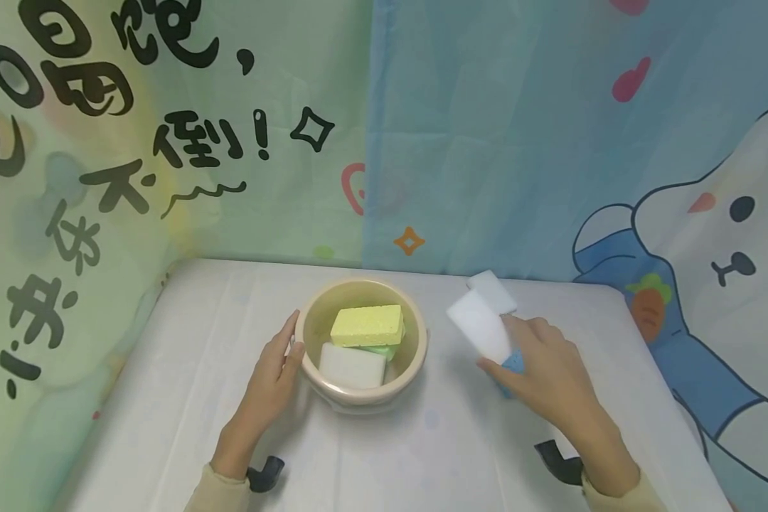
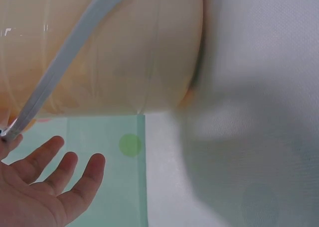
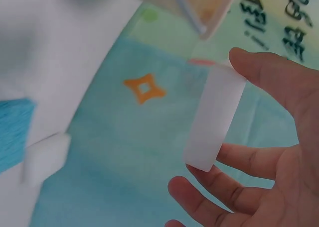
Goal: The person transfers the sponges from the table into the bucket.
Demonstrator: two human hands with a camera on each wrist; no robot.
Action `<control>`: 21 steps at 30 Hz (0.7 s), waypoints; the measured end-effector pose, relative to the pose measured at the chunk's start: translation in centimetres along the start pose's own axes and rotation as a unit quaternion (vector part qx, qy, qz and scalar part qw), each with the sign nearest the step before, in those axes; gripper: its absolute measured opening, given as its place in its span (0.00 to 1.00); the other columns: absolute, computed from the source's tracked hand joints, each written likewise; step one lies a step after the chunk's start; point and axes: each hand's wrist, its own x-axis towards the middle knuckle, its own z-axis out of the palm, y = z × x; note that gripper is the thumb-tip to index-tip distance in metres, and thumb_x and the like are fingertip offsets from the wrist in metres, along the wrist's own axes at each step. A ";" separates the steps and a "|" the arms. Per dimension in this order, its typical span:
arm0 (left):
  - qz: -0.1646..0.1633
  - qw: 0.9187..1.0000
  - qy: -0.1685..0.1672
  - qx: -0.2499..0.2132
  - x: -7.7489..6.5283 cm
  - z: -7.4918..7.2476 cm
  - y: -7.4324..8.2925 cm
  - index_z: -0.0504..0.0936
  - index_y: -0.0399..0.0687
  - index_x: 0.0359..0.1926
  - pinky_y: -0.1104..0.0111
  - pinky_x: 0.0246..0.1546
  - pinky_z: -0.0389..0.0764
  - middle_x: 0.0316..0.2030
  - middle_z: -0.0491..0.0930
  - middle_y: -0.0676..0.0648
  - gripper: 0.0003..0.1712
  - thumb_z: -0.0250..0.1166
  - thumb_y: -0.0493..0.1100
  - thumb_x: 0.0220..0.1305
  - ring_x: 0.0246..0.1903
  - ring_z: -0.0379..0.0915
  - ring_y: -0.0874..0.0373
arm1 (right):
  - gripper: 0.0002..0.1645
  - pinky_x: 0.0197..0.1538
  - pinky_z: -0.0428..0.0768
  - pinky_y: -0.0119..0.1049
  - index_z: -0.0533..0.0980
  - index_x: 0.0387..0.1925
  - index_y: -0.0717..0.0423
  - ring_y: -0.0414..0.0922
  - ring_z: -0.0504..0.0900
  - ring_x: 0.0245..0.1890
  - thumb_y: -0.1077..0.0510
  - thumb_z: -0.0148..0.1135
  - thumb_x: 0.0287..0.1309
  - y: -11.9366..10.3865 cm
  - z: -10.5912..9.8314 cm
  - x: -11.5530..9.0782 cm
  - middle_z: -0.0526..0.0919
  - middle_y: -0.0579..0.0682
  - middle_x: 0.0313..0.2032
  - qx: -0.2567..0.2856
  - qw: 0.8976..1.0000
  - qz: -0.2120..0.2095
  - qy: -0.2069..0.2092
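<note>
A cream bucket (image 1: 360,283) with a grey handle (image 2: 65,53) stands mid-table. Inside it are a yellow sponge (image 1: 367,325), a partly hidden green sponge (image 1: 384,350) and a white sponge (image 1: 352,366). My left hand (image 1: 272,373) touches the bucket's left rim with thumb and forefinger; in the left wrist view its other fingers spread apart from the wall. My right hand (image 1: 550,373) pinches a white sponge (image 1: 480,323) between thumb and fingers, right of the bucket. Another white sponge (image 1: 494,290) lies behind it, and a blue sponge (image 1: 514,361) is partly hidden beneath the hand.
The table (image 1: 179,341) has a white cover. Behind it hangs a printed cloth (image 1: 499,178), green on the left with black writing and blue on the right with a cartoon animal. Dark straps (image 1: 560,462) show near both wrists.
</note>
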 end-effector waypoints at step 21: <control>0.013 1.000 0.003 -0.004 0.0 -0.1 -0.3 0.56 0.44 0.78 0.42 0.57 0.73 0.73 0.61 0.41 0.31 0.46 0.48 0.81 0.70 0.57 0.42 | 0.43 0.47 0.75 0.53 0.74 0.62 0.57 0.52 0.76 0.42 0.36 0.73 0.51 -9.2 2.5 4.6 0.78 0.55 0.45 -0.016 0.984 -0.167 -0.054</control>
